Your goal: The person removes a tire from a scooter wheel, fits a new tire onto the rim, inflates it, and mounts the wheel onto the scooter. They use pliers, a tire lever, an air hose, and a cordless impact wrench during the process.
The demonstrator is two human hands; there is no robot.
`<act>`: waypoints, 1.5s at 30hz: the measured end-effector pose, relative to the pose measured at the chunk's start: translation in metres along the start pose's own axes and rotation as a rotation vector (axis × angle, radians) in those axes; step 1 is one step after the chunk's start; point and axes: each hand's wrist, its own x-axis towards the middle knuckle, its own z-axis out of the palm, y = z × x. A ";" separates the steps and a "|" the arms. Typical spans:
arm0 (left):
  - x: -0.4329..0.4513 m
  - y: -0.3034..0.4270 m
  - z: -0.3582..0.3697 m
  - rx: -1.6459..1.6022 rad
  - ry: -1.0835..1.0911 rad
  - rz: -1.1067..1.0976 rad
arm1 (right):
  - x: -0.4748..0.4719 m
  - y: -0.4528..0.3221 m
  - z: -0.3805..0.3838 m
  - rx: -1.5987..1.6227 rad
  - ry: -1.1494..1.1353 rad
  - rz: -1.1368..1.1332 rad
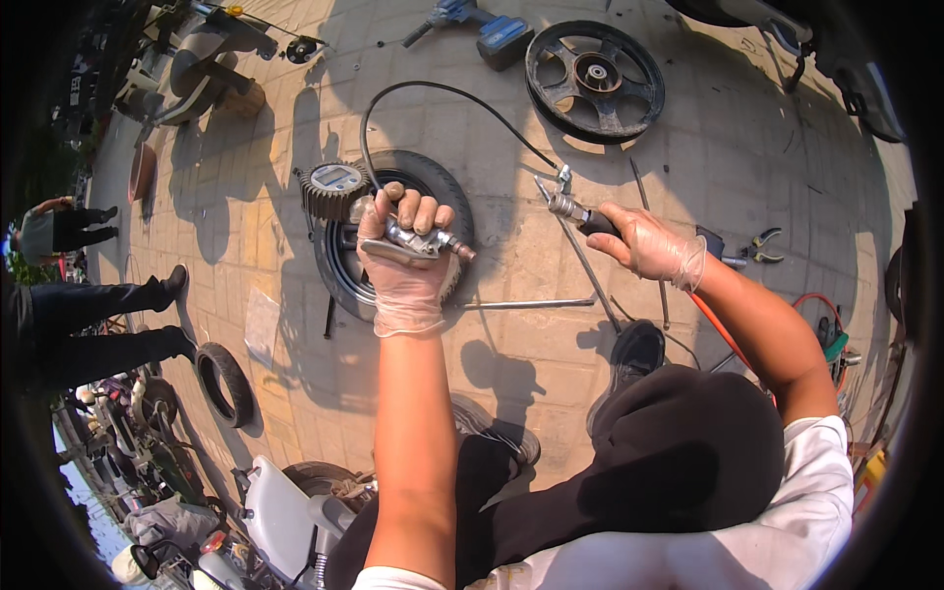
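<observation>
My left hand [408, 258], in a thin clear glove, grips a tyre inflator gun [417, 240] by its metal lever. Its round digital gauge [333, 181] sticks out to the left, and a bare threaded fitting points right. From the gun a black hose [450, 87] arcs over to a metal air chuck [564, 175]. My right hand [649, 240], gloved too, holds the quick coupler [569, 208] of an orange air hose [719, 324]. Coupler and gun are apart. Beneath my left hand a wheel with a black tyre [451, 195] lies flat on the paving.
Metal bars [527, 304] lie near my shoes. Pliers [765, 247] rest at right. Beyond are a blue cordless impact wrench [505, 37] and a bare spoked wheel rim [608, 114]. A loose tyre [221, 383], a person's legs [103, 317] and parked scooters [284, 516] are at left.
</observation>
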 end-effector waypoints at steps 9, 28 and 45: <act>-0.008 -0.043 -0.015 0.134 0.074 0.088 | -0.020 0.023 0.016 0.073 0.079 -0.012; -0.004 -0.073 0.064 0.373 -0.210 0.108 | -0.034 -0.023 0.036 0.527 0.062 -0.114; -0.017 -0.089 0.033 0.495 -0.209 -0.072 | -0.051 0.017 0.036 0.610 0.127 -0.096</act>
